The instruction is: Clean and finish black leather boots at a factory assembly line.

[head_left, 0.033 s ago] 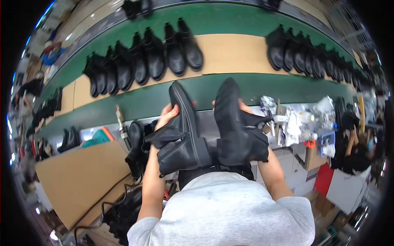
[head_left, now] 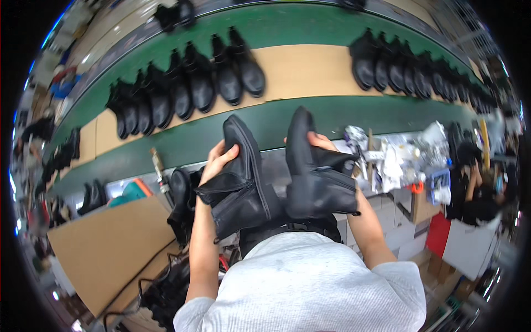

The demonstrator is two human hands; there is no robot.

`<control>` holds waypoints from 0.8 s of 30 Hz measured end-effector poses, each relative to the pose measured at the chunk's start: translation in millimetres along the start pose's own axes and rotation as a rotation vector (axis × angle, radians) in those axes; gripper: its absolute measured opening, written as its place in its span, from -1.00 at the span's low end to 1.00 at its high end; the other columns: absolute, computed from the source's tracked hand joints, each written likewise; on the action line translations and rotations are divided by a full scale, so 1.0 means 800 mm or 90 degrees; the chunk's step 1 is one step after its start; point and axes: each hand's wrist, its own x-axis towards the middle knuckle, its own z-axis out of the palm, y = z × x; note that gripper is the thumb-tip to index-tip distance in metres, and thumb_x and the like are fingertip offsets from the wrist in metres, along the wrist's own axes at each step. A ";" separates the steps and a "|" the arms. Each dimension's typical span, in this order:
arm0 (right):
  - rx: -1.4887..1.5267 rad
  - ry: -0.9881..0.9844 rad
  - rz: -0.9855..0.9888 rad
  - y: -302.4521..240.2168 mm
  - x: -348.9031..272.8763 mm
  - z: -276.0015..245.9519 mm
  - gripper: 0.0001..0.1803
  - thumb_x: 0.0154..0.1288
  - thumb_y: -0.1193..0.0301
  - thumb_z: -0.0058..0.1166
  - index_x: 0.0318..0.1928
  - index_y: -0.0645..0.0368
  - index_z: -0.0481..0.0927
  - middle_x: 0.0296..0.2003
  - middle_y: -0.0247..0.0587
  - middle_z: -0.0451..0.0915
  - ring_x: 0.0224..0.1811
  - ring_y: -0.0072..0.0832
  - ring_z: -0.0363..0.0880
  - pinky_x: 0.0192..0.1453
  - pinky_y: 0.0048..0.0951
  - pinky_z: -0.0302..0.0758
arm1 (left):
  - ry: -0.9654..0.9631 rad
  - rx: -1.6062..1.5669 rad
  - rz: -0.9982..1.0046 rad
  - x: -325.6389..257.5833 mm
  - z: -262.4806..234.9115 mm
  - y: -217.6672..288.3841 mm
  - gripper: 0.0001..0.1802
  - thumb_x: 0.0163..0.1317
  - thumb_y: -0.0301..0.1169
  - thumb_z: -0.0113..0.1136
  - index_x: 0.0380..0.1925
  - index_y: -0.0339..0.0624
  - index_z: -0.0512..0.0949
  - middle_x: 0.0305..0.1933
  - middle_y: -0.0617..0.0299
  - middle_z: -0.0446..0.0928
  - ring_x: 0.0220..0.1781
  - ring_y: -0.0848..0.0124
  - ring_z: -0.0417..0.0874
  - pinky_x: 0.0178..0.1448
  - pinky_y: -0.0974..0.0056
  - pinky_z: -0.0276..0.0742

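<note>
Two black ankle boots are held side by side in front of my body, toes pointing away from me. My left hand [head_left: 220, 158] is closed around the front part of the left boot [head_left: 241, 209], thumb on its upper. The shaft of that boot lies toward me, its side zip open and the flap spread. My right hand [head_left: 322, 142] grips the front part of the right boot [head_left: 315, 193], whose shaft also hangs open at the side. Some fingers of both hands are hidden behind the boots.
Ahead runs a green conveyor belt [head_left: 310, 119] with cardboard sheets [head_left: 304, 72]. Rows of black boots [head_left: 202, 91] stand on it, left and right. A cluttered worktop [head_left: 392, 160] lies to my right. On my left are a large cardboard panel [head_left: 110, 238] and another boot [head_left: 180, 193].
The right boot has turned, showing less of its sole and more of its side. The boots on the belt sit slightly further left in view. Both hands keep their hold.
</note>
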 end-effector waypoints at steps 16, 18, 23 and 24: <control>-0.338 0.406 0.031 0.047 -0.025 -0.063 -0.33 0.20 -0.07 -0.01 -0.17 0.42 0.57 -0.40 -0.15 0.60 -0.34 -0.39 0.62 -0.27 -0.40 0.49 | -0.314 0.816 0.234 -0.065 0.197 -0.006 -0.01 -0.45 -0.33 0.49 0.18 -0.01 0.33 0.37 -0.12 0.03 0.38 -0.19 0.04 0.29 -0.06 0.29; -0.365 0.469 -0.026 0.040 -0.046 -0.088 -0.46 0.25 0.04 -0.02 -0.17 0.37 0.58 -0.47 -0.14 0.58 -0.34 -0.31 0.66 -0.29 -0.33 0.53 | -0.180 0.709 0.313 -0.066 0.197 -0.009 -0.24 -0.41 -0.34 0.43 -0.03 -0.12 0.42 0.20 -0.09 0.19 0.24 -0.09 0.21 0.19 0.02 0.37; -1.181 0.757 -0.037 0.002 -0.079 -0.198 -0.83 0.05 0.57 -0.06 -0.37 0.37 0.59 -0.36 0.29 0.59 -0.26 0.13 0.60 -0.17 -0.01 0.56 | 0.017 0.096 0.024 -0.028 0.188 -0.005 -0.41 -0.10 -0.25 0.42 -0.09 -0.30 0.41 -0.11 0.13 0.44 -0.05 0.35 0.48 0.01 0.25 0.45; -1.230 0.729 -0.049 0.006 -0.082 -0.222 -0.83 0.05 0.57 -0.06 -0.38 0.37 0.59 -0.37 0.29 0.58 -0.27 0.12 0.61 -0.17 -0.01 0.56 | 0.009 0.021 -0.041 -0.021 0.192 0.006 -0.42 -0.03 -0.23 0.40 -0.09 -0.32 0.40 -0.17 0.15 0.48 -0.10 0.39 0.50 -0.02 0.27 0.46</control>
